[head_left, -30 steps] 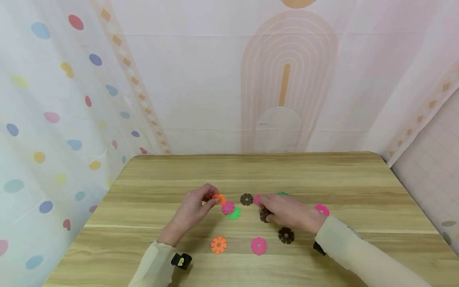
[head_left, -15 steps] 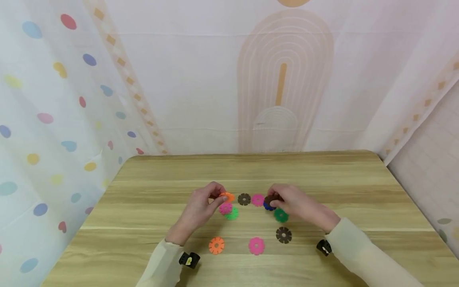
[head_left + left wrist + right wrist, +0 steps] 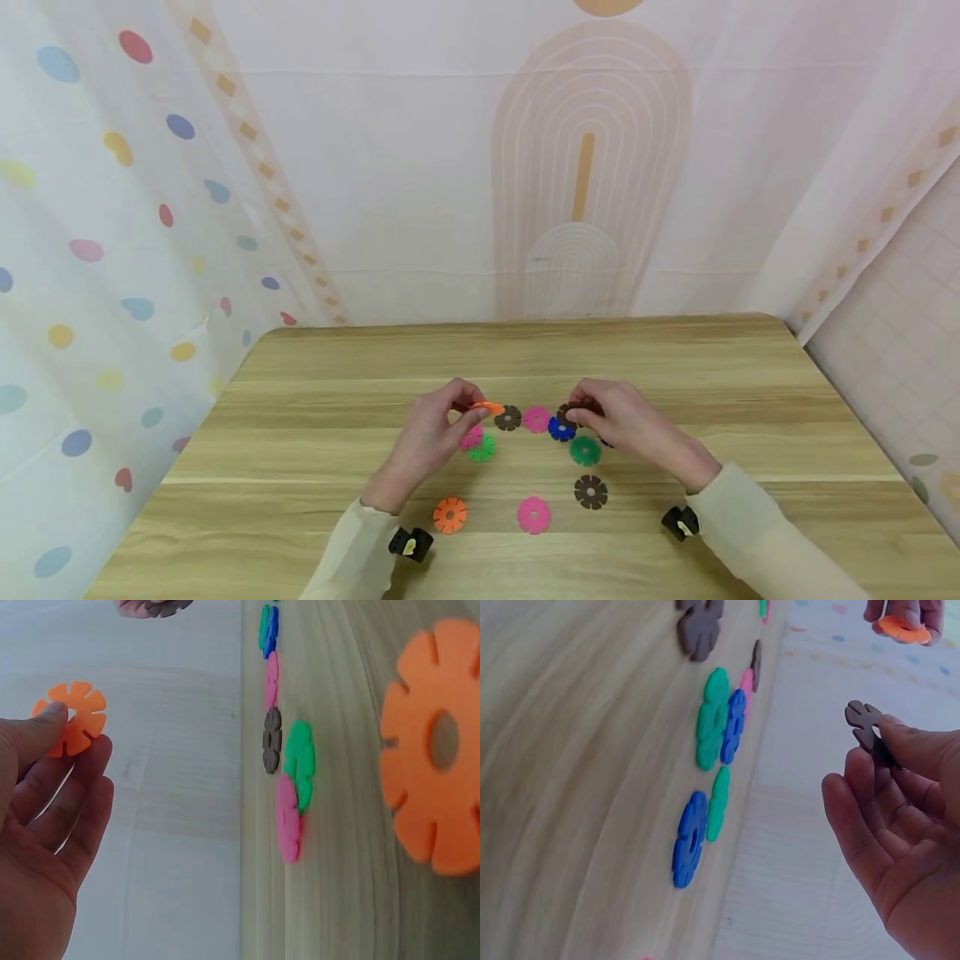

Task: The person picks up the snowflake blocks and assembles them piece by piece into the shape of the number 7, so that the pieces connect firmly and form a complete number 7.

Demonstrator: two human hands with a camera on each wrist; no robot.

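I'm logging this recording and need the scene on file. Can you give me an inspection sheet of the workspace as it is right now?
Surface: wooden table, pale grain, rounded far corners.
Job's things: orange disc pinched in the left hand, lifted off the table; brown disc pinched in the right hand, also lifted.
Clutter: flat on the table lie a brown disc in the row, pink disc, blue disc, green disc, and a near row of orange, pink and brown.
Grips: both hands pinch between thumb and fingers.
Cables: nothing seen.
Surroundings: printed cloth backdrop; dotted curtain at left.
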